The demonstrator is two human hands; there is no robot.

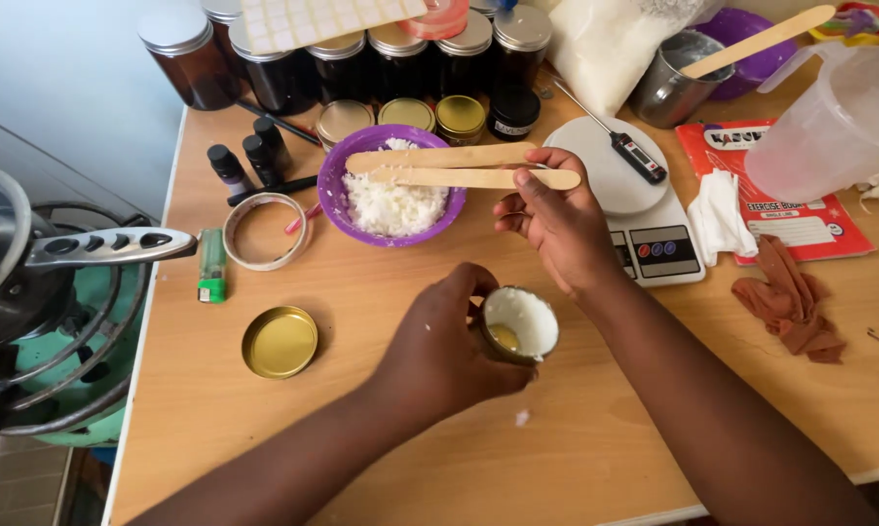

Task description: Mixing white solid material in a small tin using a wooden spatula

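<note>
My left hand [437, 343] grips a small open jar [519, 324] tilted toward me; its inside is coated white with a little yellowish liquid at the bottom. My right hand [552, 222] pinches two flat wooden sticks [454, 168] that lie across the rim of a purple bowl [338, 182] filled with white wax flakes. A gold jar lid [280, 342] rests on the wooden table [381, 468], left of the jar.
Dark amber jars [281, 68] line the back. A white kitchen scale [644, 219] carries a probe thermometer [624, 148]. A tape roll [265, 231], green lighter [211, 264], small dropper bottles [249, 156], plastic jug [834, 122], red booklet [800, 209], brown cloth [790, 297]. Stove with pan handle [98, 245] at left.
</note>
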